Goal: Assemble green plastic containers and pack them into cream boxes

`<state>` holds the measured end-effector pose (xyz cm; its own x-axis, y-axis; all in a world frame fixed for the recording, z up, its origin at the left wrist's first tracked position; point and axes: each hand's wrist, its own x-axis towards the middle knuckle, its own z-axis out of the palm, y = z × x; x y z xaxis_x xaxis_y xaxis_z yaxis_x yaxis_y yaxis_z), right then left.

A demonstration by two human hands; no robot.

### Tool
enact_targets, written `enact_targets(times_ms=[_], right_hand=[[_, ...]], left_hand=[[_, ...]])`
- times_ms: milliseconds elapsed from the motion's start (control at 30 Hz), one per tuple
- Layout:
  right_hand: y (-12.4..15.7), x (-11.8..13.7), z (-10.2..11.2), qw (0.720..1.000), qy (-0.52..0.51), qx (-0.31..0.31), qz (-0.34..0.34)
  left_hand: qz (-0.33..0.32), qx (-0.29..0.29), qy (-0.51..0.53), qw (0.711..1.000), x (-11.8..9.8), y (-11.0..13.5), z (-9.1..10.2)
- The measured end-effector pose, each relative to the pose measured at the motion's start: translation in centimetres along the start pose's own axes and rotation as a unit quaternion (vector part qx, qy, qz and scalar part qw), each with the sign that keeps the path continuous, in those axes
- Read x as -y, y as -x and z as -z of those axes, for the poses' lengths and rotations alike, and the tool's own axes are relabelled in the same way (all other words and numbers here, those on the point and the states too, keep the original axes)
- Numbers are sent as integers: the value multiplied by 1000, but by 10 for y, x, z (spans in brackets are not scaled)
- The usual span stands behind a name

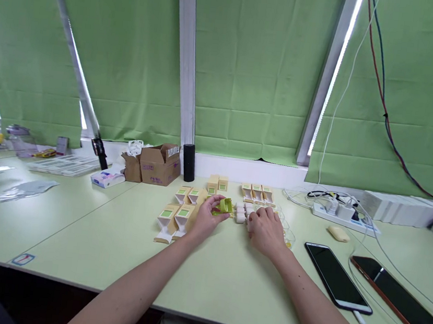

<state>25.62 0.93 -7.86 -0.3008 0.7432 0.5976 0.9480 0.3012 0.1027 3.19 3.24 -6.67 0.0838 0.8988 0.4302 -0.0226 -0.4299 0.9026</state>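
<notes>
Left hand [208, 214], fingers half-curled, holds 1 yellow-green piece [226, 206].

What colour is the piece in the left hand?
Yellow-green; the head view shows the piece in the left hand.

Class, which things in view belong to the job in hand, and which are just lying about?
Likely in use:
green piece in left hand
white pieces by right hand
small boxes

Probably lying about:
phones
power strip
black cylinder
</notes>
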Motion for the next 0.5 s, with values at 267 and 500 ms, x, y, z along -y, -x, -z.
enact_targets(times_ms=[267, 500], right_hand=[[-1, -1, 1, 999, -2, -38, 3], [-8, 4, 9, 960, -245, -92, -101]], left_hand=[[2, 18, 26, 1000, -2, 0, 0], [19, 16, 53, 998, -2, 0, 1]])
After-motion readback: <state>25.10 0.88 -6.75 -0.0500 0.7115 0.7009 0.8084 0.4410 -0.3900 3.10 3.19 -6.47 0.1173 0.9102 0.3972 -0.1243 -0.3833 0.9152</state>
